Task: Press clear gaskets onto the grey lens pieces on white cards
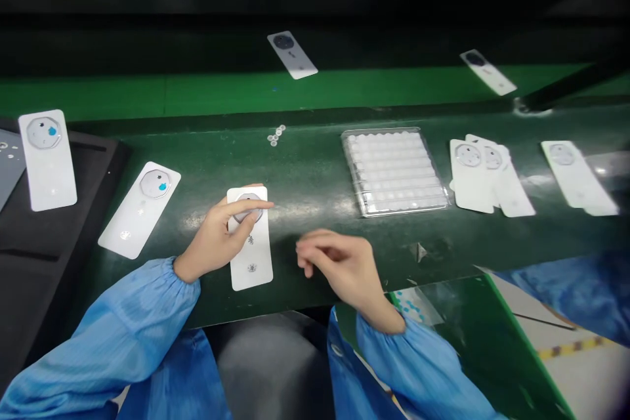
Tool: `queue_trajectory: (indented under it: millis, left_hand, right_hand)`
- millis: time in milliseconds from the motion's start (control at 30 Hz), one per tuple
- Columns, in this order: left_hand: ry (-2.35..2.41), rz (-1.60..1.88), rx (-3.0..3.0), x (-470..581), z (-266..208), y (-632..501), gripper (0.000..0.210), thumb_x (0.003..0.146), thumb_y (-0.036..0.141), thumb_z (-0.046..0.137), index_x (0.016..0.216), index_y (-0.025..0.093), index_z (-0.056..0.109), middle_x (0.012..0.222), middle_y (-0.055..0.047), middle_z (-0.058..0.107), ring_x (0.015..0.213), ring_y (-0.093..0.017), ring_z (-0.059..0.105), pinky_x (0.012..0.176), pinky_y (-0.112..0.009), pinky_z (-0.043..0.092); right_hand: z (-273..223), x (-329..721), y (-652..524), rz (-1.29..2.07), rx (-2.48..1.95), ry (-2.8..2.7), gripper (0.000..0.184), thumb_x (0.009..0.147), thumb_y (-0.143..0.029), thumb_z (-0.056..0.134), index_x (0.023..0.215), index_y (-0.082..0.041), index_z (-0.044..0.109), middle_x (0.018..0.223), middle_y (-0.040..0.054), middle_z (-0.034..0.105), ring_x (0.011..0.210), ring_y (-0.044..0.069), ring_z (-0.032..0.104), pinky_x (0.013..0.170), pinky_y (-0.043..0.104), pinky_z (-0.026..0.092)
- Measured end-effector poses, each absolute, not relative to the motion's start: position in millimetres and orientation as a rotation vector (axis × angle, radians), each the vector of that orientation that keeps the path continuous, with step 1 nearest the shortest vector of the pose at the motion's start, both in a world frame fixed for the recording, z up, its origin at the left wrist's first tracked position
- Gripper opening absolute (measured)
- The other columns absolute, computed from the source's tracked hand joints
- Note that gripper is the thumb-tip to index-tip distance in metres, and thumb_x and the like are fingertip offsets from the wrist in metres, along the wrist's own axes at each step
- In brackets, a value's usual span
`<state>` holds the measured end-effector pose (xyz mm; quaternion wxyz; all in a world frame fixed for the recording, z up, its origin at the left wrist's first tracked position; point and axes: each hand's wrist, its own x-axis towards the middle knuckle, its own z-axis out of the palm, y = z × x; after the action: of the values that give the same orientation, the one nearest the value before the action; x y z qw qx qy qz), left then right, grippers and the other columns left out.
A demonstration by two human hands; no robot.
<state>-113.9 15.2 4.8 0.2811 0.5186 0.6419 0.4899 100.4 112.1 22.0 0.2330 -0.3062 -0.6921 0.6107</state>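
One white, round-cornered rectangular panel (252, 252) with a grey disc is clamped in the left hand (216, 236), over the dark green worktop (310, 157), thumb and forefinger across its face. Just beside it, the right hand (339, 262) hovers, fingers curled together (whether they pinch anything, I cannot tell), near a clear plastic tray (406, 211).
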Motion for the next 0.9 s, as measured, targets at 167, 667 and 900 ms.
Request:
queue_trajectory:
  millis: [167, 667, 900]
  left_hand:
    - [1.687, 1.448, 1.446, -109.3, 2.0, 14.4, 0.024, 0.095, 0.024, 0.069, 0.118, 0.024, 0.078, 0.118, -0.008, 0.074, 0.108, -0.021, 0.07, 0.094, -0.033, 0.056]
    - [1.657, 1.651, 1.326, -106.4, 1.1, 15.4, 0.017, 0.08, 0.021, 0.086, 0.096, 0.026, 0.084, 0.095, -0.004, 0.08, 0.084, -0.018, 0.074, 0.07, -0.026, 0.057]
    - [1.669, 1.594, 1.279, -106.8, 3.5, 14.6, 0.014, 0.082, 0.028, 0.085, 0.096, 0.029, 0.084, 0.096, -0.003, 0.081, 0.085, -0.02, 0.074, 0.072, -0.03, 0.057]
  right_hand:
    - [25.2, 50.8, 135.8, 1.906, -0.953, -1.666, 0.039, 0.069, -0.047, 0.09, 0.088, -0.018, 0.073, 0.058, -0.0021, 0.068, 0.044, 0.012, 0.057, 0.044, 0.026, 0.05]
    - [30.0, 50.2, 135.8, 1.952, -0.946, -1.838, 0.034, 0.077, -0.049, 0.085, 0.084, -0.017, 0.08, 0.054, 0.0006, 0.064, 0.044, 0.009, 0.049, 0.041, 0.023, 0.039]
    - [39.2, 49.2, 136.8, 1.977, -0.882, -1.94, 0.033, 0.079, -0.05, 0.083, 0.082, -0.017, 0.079, 0.059, 0.0009, 0.065, 0.049, 0.01, 0.053, 0.045, 0.023, 0.045]
